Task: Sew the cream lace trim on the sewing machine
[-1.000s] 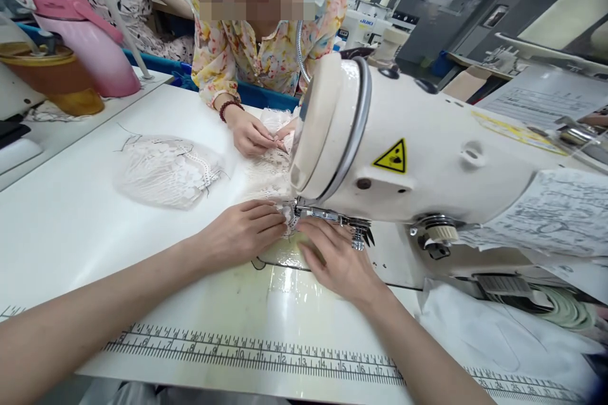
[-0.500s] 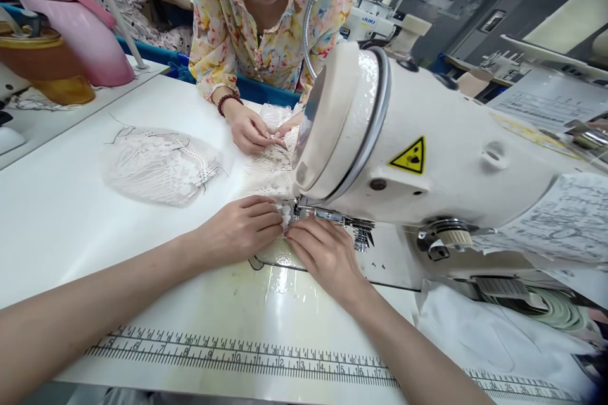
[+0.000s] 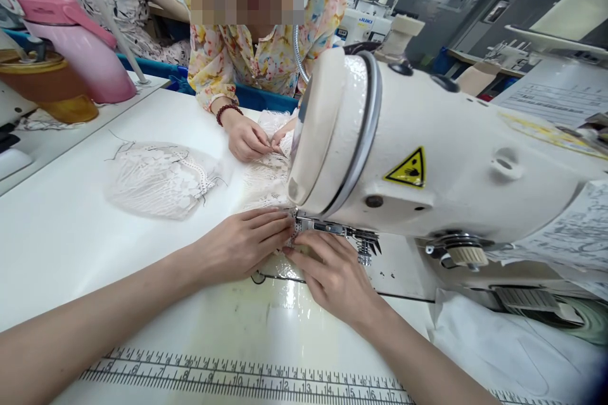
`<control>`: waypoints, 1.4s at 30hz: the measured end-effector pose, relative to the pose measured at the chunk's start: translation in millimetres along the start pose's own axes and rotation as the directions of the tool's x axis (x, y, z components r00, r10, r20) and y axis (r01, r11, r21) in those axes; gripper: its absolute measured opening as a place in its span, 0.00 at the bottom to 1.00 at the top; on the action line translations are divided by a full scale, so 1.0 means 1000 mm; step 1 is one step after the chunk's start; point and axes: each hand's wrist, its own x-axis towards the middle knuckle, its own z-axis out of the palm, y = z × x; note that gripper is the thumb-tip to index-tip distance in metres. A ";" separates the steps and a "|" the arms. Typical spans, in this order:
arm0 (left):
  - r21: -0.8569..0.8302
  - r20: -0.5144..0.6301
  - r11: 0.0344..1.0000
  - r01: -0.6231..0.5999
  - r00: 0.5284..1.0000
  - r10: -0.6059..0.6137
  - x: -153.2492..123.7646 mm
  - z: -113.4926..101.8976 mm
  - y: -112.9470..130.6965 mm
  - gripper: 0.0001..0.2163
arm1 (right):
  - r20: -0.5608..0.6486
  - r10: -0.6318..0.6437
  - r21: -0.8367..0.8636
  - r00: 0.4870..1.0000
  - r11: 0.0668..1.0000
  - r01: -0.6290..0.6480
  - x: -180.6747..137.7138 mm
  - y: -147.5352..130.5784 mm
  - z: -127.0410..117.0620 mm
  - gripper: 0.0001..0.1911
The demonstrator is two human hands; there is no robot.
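Note:
A piece of white lace fabric (image 3: 266, 188) lies under the needle end of a cream sewing machine (image 3: 403, 120). My left hand (image 3: 247, 240) rests on the lace left of the presser foot, fingers together and closed over its edge. Just right of it, my right hand (image 3: 330, 266) pinches the near end of the lace, its fingertips close to the metal foot (image 3: 323, 226). The needle itself is hidden. Across the table a co-worker's hand (image 3: 247, 138) fingers the far part of the lace with their other hand.
A second lace piece (image 3: 161, 180) with loose threads lies on the white table at left. A pink bottle (image 3: 78, 44) and a brown cup (image 3: 47, 85) stand far left. White cloth (image 3: 503, 348) lies at right. A ruler strip (image 3: 237, 381) runs along the front edge.
My view has shifted slightly, so the scene sits a little lower. My left fingers have straightened and moved a bit closer to the presser foot. Both hands stay at the lace.

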 end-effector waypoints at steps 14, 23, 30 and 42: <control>-0.039 0.149 0.999 0.034 0.988 -0.028 -0.002 0.000 -0.001 0.16 | 0.037 -0.027 -0.038 0.999 0.999 0.028 -0.001 -0.001 0.000 0.16; -0.039 0.109 0.998 0.041 0.993 -0.036 -0.003 0.002 0.000 0.16 | 0.082 -0.028 -0.096 0.996 0.995 0.036 -0.002 -0.003 0.000 0.17; 0.010 0.129 0.998 0.069 0.989 -0.069 0.001 0.001 0.006 0.17 | 0.042 -0.021 -0.103 0.999 0.994 0.026 -0.005 0.000 0.004 0.19; 0.027 0.044 0.990 0.142 0.989 -0.143 0.002 0.006 0.016 0.15 | -0.006 -0.053 -0.150 0.999 0.987 0.052 -0.006 0.003 0.003 0.18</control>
